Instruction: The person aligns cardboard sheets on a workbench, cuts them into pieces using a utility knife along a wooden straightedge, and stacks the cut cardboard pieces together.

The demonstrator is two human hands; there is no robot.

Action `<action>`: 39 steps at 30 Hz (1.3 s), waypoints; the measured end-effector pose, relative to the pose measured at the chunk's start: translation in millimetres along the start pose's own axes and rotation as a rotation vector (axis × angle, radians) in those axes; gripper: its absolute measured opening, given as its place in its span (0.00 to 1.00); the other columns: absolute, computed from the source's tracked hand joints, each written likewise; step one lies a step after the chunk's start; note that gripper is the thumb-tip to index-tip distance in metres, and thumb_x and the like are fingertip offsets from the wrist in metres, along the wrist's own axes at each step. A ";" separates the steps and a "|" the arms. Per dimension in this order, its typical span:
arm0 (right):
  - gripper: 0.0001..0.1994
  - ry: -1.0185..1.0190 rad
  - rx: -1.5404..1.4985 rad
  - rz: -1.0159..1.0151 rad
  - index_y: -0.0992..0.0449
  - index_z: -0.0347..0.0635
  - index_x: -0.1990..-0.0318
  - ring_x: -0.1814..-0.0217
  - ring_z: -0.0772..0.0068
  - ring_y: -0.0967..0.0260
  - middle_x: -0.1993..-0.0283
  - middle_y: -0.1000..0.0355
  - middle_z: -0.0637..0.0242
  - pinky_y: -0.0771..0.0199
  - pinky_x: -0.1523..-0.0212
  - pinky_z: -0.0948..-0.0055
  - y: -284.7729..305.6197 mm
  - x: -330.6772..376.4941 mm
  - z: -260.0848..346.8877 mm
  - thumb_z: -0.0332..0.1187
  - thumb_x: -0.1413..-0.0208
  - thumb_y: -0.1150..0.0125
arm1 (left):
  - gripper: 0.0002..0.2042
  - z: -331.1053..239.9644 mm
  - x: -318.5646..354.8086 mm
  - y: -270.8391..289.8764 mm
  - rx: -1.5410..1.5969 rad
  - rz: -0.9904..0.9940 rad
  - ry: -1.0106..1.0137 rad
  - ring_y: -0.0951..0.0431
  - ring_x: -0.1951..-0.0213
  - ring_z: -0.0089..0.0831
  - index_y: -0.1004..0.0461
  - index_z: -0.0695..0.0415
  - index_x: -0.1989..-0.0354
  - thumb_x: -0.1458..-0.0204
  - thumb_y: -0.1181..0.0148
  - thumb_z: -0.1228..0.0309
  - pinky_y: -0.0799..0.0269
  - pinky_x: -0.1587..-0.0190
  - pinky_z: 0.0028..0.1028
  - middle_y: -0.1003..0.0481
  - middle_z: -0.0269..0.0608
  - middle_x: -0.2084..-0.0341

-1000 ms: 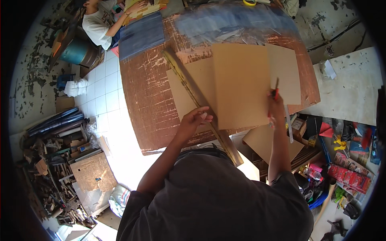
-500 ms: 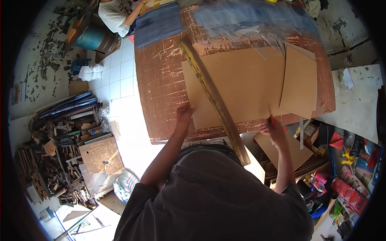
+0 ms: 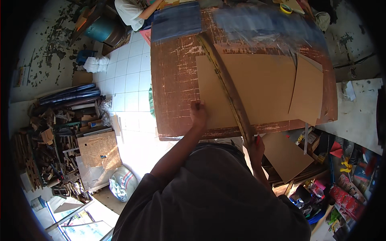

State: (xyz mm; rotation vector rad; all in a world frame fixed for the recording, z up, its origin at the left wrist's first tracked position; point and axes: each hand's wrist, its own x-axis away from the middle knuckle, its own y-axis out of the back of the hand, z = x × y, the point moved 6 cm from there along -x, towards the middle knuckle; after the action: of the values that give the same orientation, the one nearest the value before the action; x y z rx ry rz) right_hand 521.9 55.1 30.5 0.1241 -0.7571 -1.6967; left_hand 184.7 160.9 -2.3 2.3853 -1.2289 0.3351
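Observation:
A large brown board (image 3: pixel 265 88) lies on the worn table. Across its left part runs a long, dark, yellow-edged straightedge (image 3: pixel 225 86), slanting from far left to the near table edge. My left hand (image 3: pixel 199 115) is at the board's left edge, fingers curled in against it. At the straightedge's near end, my right hand (image 3: pixel 257 149) is closed around a slim red tool (image 3: pixel 257 139), whose kind I cannot make out. That hand covers part of the straightedge's end; whether it grips it too is unclear.
A smaller brown piece (image 3: pixel 307 90) overlaps the board's right side. Blue-grey sheets (image 3: pixel 177 23) lie at the table's far side, with a yellow tape roll (image 3: pixel 286 9). A person in a white sleeve (image 3: pixel 130 15) is at far left. Another board (image 3: pixel 285 156) sits below the table's near right edge.
My right hand has moved left and nearer, from the board's near right edge to the straightedge's end. My left hand stays at the board's left edge. The whole view has shifted.

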 end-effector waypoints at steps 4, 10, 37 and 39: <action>0.13 0.146 -0.050 -0.081 0.29 0.38 0.64 0.69 0.77 0.33 0.73 0.31 0.67 0.33 0.67 0.73 5.2 -10.3 -8.8 0.40 0.32 0.46 | 0.05 -16.1 -13.9 65.6 -0.012 -0.166 -0.133 0.29 0.70 0.24 0.27 0.59 0.61 0.41 0.42 0.70 0.30 0.66 0.31 0.26 0.34 0.73; 0.13 0.173 -0.088 -0.036 0.31 0.41 0.61 0.83 0.80 0.34 0.80 0.34 0.70 0.35 0.82 0.75 -14.1 -16.5 -33.2 0.41 0.30 0.49 | 0.08 9.5 -50.5 205.9 -0.269 -0.398 -0.374 0.28 0.73 0.26 0.25 0.61 0.62 0.42 0.40 0.69 0.30 0.68 0.30 0.25 0.37 0.75; 0.12 0.127 0.522 -0.784 0.20 0.37 0.62 0.60 0.40 0.24 0.65 0.23 0.45 0.26 0.60 0.50 142.0 -153.5 11.5 0.39 0.40 0.39 | 0.09 56.9 -82.9 236.9 0.093 -0.184 -0.131 0.27 0.67 0.23 0.26 0.62 0.60 0.39 0.38 0.68 0.30 0.62 0.27 0.23 0.38 0.69; 0.19 0.018 0.578 -0.792 0.19 0.36 0.59 0.59 0.42 0.22 0.64 0.22 0.46 0.24 0.59 0.51 187.3 -184.4 -19.3 0.47 0.43 0.35 | 0.09 58.1 -82.0 237.8 0.108 -0.181 -0.114 0.27 0.67 0.23 0.26 0.62 0.60 0.39 0.38 0.68 0.30 0.63 0.27 0.23 0.38 0.69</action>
State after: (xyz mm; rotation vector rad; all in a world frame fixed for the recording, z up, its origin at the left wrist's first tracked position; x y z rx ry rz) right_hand 739.7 200.7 59.3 0.9404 -1.2752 -2.1412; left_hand -55.9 69.5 -22.8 2.6174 -1.0554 0.2154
